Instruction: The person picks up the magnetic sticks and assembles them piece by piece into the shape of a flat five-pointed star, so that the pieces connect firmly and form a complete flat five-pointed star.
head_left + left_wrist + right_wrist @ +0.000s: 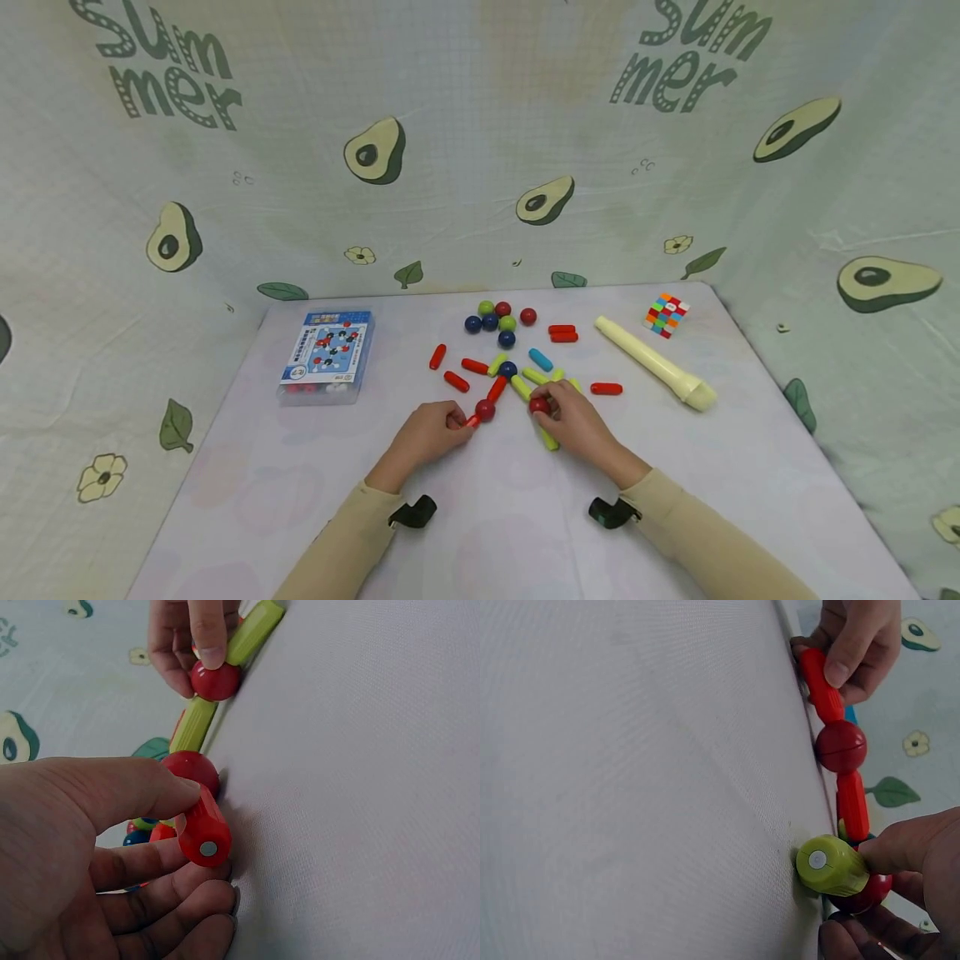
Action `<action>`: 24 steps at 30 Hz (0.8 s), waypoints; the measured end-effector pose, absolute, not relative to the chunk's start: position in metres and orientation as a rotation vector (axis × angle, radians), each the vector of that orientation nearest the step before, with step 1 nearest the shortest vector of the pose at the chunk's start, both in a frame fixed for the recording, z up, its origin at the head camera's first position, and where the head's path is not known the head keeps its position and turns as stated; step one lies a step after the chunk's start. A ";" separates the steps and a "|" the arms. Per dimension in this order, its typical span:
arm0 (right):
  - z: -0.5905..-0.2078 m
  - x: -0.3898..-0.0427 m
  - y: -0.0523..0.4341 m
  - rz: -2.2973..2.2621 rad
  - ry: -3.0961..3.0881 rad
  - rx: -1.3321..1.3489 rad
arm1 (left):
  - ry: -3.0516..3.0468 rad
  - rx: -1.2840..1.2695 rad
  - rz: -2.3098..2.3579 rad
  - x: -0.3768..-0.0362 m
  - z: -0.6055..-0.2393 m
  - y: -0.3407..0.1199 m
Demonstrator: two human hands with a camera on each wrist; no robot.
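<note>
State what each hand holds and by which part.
The left hand pinches a red stick by its sides near the free end, thumb on top. The right hand grips a green stick along its side, beside a red ball.

A stick (202, 829) sits pinched between the left hand's (426, 433) thumb and fingers (161, 862), a ball (485, 409) touching its far end. Just right of it, the right hand's (573, 421) fingertips (208, 641) rest on another ball (539, 406), with a stick (550, 438) lying under its fingers.

Glossy plastic red ball (215, 680), matt woven tablecloth (360, 795), metal-capped red rod (204, 829)
</note>
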State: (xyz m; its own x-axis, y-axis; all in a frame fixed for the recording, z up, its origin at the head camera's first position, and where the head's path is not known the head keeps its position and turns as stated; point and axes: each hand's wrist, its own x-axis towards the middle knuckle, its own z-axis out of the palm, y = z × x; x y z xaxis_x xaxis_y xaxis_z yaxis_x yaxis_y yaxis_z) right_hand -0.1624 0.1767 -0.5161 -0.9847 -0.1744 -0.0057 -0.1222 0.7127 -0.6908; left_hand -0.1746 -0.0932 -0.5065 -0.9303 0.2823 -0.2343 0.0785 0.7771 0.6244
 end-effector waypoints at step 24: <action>-0.517 -0.158 0.179 -1.214 2.772 -0.242 | 2.810 0.275 0.991 -0.181 -0.519 -0.057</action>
State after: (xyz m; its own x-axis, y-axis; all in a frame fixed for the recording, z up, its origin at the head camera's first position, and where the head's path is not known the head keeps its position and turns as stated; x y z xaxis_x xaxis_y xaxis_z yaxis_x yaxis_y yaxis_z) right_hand -0.1584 0.1785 -0.5167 -0.9818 -0.1873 -0.0329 -0.1028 0.6686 -0.7365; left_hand -0.1807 -0.0569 -0.5187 -0.9720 0.2210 -0.0796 0.1222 0.7651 0.6322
